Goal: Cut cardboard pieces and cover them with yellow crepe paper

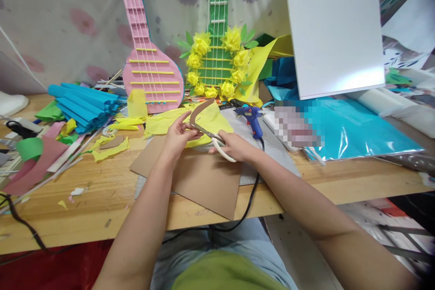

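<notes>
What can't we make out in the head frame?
All in the head view:
1. Tops of the pink instrument and green instrument: cut off by the upper edge.
2. Whatever sits beneath the pixelated patch: the mosaic hides it.
3. Part of the handle of the scissors: covered by the right hand.

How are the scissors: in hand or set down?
In hand. The right hand grips the scissors by the white handles. Can't tell if the blades are fully shut.
</notes>
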A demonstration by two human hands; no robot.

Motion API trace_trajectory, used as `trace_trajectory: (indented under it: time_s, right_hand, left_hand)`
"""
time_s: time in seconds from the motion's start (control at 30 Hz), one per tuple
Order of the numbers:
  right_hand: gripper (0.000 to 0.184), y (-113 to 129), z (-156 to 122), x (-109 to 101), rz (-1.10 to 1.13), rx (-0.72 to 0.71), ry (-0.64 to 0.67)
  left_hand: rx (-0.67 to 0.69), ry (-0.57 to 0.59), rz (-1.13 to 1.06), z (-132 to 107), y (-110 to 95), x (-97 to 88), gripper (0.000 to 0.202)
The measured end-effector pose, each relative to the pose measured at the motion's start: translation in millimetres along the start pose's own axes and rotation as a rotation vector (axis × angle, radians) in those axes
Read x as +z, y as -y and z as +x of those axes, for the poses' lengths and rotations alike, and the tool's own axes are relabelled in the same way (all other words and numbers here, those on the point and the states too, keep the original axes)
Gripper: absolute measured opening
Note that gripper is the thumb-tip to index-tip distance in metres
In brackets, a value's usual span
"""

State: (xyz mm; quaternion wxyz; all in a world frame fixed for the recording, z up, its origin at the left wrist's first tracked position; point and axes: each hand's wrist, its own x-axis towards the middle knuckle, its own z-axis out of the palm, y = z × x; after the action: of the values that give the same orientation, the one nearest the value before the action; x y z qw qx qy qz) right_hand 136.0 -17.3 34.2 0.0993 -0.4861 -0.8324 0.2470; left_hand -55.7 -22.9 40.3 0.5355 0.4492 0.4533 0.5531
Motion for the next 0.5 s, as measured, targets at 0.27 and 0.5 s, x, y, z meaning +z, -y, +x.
trace_trajectory:
  time_s: [0.27, 0.5]
  right_hand:
    - [0.043, -3.4, 3.0, 3.6, 0.054, 0.001, 0.005]
    - [0.045, -4.3, -0.3, -7.4, 0.419, -0.111, 0.163]
  left_hand:
    - [-0.012, 0.005, -0.011, 2.7, 4.5, -3.6, 0.071]
    - [-0.038, 0.043, -0.087, 0.1, -0.4, -1.2, 0.069]
